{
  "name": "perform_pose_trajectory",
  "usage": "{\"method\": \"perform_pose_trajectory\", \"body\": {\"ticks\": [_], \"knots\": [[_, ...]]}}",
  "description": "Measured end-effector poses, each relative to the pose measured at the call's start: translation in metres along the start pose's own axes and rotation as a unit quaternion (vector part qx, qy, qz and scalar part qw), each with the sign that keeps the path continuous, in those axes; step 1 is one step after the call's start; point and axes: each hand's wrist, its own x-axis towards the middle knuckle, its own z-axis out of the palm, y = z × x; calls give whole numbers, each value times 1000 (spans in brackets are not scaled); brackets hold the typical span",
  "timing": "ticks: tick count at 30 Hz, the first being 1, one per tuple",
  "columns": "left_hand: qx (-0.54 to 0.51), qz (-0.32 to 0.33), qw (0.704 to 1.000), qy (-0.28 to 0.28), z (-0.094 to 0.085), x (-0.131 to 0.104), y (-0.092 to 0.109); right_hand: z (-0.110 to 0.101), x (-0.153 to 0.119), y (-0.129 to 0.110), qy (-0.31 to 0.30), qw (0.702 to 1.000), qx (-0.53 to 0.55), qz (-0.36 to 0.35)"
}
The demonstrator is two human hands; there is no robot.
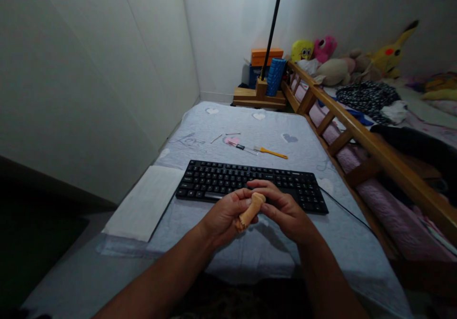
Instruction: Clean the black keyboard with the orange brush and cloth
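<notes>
In the head view, a small tan, rolled-up piece [252, 210] with a ruffled lower end is held between my two hands, just in front of a black keyboard [228, 180]. My left hand [224, 215] is closed around its left side and underneath. The fingers and thumb of my right hand [282, 210] press on its upper right end. Beyond the keyboard lie an orange-handled brush [274, 153], a thin tool with a black label [240, 146] and two white swabs [216, 138].
White sheets [144, 202] lie left of the keyboard on the cloth-covered table [200, 124]. The keyboard's cable [348, 211] runs off to the right. A wooden bed rail [352, 131] borders the right side, and a black pole [274, 21] stands behind.
</notes>
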Motion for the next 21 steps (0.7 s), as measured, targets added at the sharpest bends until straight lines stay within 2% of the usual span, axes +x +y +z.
{"method": "perform_pose_trajectory", "body": {"ticks": [4,6,9,12,14,16,17,19,21], "knots": [[-27,2,999,-21,3,4,-3,11,1,1,47,996,75,30],[-6,0,1000,-17,3,5,-3,15,2,1,77,988,126,52],[101,17,995,-8,1,4,4,13,8,-2,117,969,201,84],[247,85,965,2,-8,2,21,-1,19,-4,170,961,196,96],[354,171,918,56,-17,1,36,-15,29,-3,199,966,124,112],[453,265,842,125,-29,2,53,-28,39,1,192,976,-25,98],[491,306,800,161,-36,3,61,-33,45,4,170,975,-118,76],[538,361,725,233,-50,6,74,-39,54,11,120,955,-264,53],[552,387,678,292,-64,10,81,-37,60,18,70,935,-344,55]]}}
